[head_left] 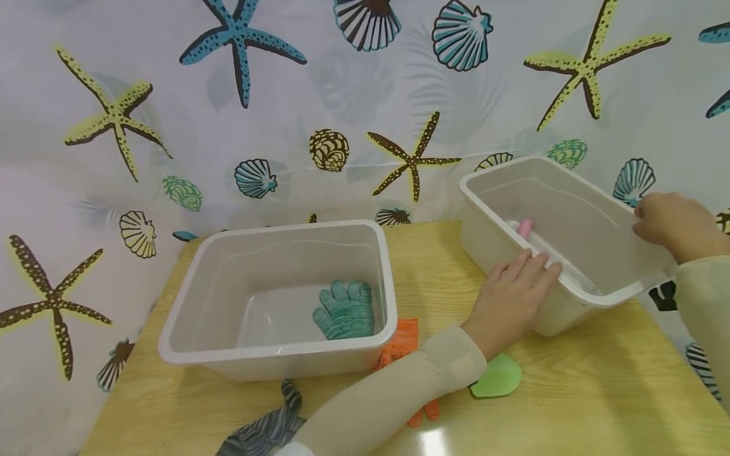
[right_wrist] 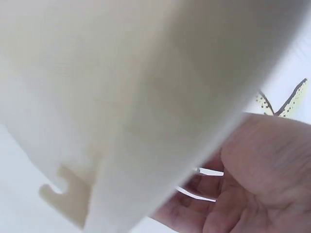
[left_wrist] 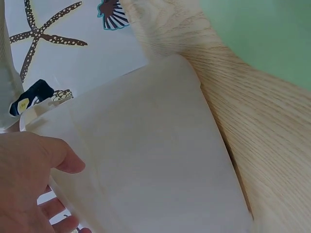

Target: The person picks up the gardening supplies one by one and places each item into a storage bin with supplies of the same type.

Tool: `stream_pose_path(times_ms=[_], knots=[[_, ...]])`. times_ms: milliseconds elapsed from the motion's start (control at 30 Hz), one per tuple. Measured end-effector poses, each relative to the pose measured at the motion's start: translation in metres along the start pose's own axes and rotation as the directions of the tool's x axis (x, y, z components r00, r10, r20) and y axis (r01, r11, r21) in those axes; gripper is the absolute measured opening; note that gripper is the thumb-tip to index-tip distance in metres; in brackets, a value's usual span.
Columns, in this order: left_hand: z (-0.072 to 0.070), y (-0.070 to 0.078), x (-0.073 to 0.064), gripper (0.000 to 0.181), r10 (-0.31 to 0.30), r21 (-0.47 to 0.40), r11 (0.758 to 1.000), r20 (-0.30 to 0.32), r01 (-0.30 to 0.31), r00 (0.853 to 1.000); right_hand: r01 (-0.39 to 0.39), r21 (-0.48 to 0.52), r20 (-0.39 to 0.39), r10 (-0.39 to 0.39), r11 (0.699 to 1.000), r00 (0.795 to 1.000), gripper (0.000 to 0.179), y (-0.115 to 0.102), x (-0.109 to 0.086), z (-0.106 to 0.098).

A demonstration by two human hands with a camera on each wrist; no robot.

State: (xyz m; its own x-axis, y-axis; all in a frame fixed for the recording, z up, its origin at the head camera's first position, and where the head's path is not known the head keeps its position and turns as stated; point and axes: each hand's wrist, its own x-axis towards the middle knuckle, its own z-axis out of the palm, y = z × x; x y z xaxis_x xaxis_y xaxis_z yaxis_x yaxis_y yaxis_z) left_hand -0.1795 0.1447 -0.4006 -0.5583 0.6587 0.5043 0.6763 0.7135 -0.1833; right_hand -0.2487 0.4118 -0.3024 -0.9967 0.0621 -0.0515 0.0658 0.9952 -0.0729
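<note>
A white plastic bin (head_left: 481, 237) on the right side of the table is held at both long rims and sits askew, apparently tilted. My left hand (head_left: 510, 301) grips its near rim, fingers over the edge; the left wrist view shows the thumb (left_wrist: 68, 160) against the outer wall. On the far right rim, my right hand (head_left: 678, 221) holds on with bent fingers, partly hidden behind the wall in the right wrist view. Inside this bin a small pink thing (head_left: 525, 228) shows, mostly hidden by the near wall.
A second white bin (head_left: 274, 351) stands on the left with a teal glove (head_left: 348, 313) inside. Beside it lie an orange glove (head_left: 405, 335), partly under my left sleeve, and a grey striped glove (head_left: 265, 430). A light green piece (head_left: 499, 378) lies below my left wrist.
</note>
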Motion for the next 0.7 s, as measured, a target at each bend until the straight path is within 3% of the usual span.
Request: stream_pose_path(times_ms=[200, 367, 500, 600, 700], knots=[[-0.002, -0.001, -0.004, 0.046, -0.012, 0.000, 1.000, -0.005, 0.012, 1.000, 0.003, 0.039, -0.004, -0.003, 0.999, 1.000, 0.017, 0.015, 0.016, 0.000], [-0.005, 0.001, -0.007, 0.051, -0.008, -0.005, 1.000, 0.005, 0.008, 1.000, 0.029, 0.113, 0.112, -0.041, 0.993, 0.993, 0.022, 0.035, 0.036, 0.003], [-0.007, 0.002, -0.008, 0.048, -0.007, -0.006, 1.000, -0.002, 0.007, 1.000, 0.015, 0.101, 0.179, -0.033, 0.995, 0.983, 0.019, 0.021, 0.035, -0.007], [-0.010, 0.004, -0.010, 0.050, -0.009, -0.008, 1.000, 0.018, 0.009, 1.000, 0.021, 0.038, 0.193, -0.028, 0.999, 0.981, 0.017, 0.007, 0.031, -0.013], [-0.015, 0.009, -0.011, 0.057, -0.004, -0.004, 1.000, 0.067, 0.005, 0.998, 0.023, 0.019, 0.204, -0.027, 1.000, 0.979, 0.020, 0.008, 0.036, -0.012]])
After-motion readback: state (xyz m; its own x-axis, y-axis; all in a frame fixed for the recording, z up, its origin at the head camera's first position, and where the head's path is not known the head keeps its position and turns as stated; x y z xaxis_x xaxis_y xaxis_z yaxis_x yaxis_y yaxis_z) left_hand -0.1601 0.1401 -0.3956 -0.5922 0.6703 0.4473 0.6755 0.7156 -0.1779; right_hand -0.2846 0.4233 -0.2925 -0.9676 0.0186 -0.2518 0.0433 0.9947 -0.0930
